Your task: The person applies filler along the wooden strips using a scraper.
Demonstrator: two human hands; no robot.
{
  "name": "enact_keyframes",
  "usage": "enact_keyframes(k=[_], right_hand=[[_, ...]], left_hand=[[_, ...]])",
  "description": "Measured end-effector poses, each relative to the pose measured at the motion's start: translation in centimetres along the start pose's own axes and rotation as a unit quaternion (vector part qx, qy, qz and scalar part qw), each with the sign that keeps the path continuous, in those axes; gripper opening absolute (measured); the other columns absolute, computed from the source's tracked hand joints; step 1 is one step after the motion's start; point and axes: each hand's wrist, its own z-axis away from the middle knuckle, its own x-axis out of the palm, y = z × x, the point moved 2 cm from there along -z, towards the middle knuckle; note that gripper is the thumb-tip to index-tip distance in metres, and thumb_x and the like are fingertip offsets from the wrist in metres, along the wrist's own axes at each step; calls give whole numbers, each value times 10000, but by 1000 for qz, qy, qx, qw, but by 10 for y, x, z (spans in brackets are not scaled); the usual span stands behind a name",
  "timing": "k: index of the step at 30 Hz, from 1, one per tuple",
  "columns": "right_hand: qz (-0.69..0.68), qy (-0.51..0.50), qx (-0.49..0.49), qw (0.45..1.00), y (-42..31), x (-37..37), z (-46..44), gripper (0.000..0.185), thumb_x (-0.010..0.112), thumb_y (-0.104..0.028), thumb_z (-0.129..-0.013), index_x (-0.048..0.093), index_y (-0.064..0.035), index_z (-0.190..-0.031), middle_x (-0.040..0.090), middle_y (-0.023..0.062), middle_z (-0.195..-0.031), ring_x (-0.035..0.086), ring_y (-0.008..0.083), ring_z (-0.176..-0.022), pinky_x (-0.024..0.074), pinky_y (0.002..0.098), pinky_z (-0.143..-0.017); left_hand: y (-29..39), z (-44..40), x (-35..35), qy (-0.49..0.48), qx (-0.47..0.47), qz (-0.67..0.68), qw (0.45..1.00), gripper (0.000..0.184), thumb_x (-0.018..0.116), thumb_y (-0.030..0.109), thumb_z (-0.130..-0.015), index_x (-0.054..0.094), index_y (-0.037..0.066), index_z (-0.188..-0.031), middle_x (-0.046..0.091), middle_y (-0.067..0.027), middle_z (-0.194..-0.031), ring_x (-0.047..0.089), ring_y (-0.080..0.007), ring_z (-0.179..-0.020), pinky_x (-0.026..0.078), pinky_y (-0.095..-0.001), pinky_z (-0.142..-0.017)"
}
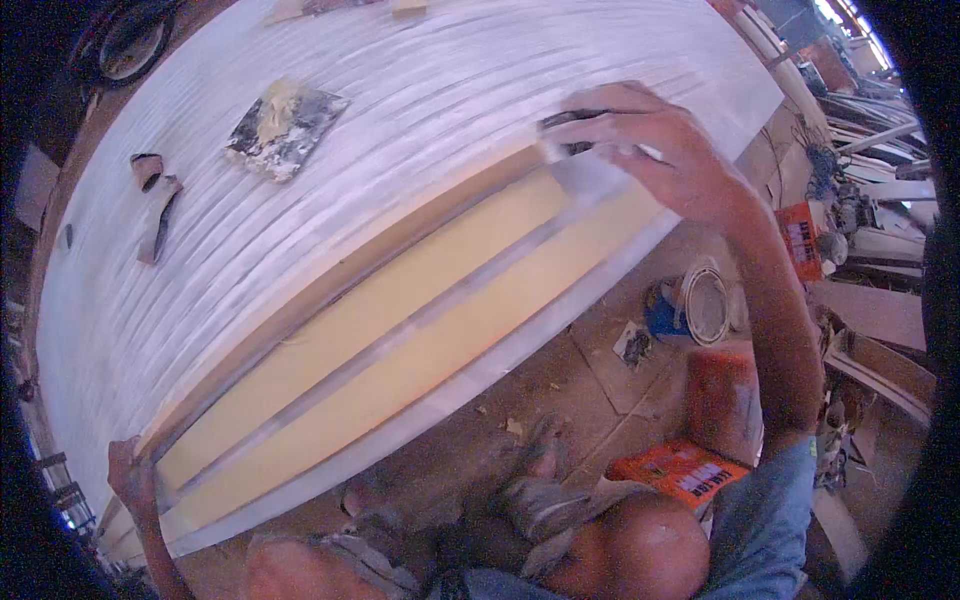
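Note:
A long wooden panel [430, 330] with pale yellow strips, darker bands between them and a raised side edge runs diagonally across the head view. At its near left end, my left hand [130, 478] is closed on the panel's edge. My right hand [645, 145] is at the far right end, its fingers bent and blurred. Something pale with a dark edge lies under those fingers against the panel; I cannot make out what it is. Beneath the panel is a large white ridged surface [420, 130].
A putty-smeared dark square plate [285, 130] and curled brown strips [158, 215] lie on the white surface. On the floor stand a blue paint can [690, 308] and an orange printed box [680, 470]. Scrap wood [880, 290] is heaped at the right.

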Motion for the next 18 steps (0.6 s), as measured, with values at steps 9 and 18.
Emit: enact_keyframes(k=[9, 18], right_hand=[[-52, 4, 16, 998, 20, 8, -7, 317, 633, -72, -934, 717, -79, -1240, 687, 130, -1284, 616, 301, -1238, 455, 416, -1105], [83, 66, -8, 994, -23, -4, -15, 325, 649, -54, -859, 732, -109, -1168, 673, 124, -1219, 589, 338, -1206, 441, 448, -1100]], left_hand=[[10, 3, -6, 9, 30, 69, 997, 305, 721, 59, -806, 704, -1, -1104, 664, -153, -1001, 635, -322, -940, 519, -412, -818], [1, 4, -8, -25, 24, -21, 999, 333, 717, 218, -852, 703, 2, -1105, 678, -158, -1030, 628, -339, -962, 500, -433, -890]])
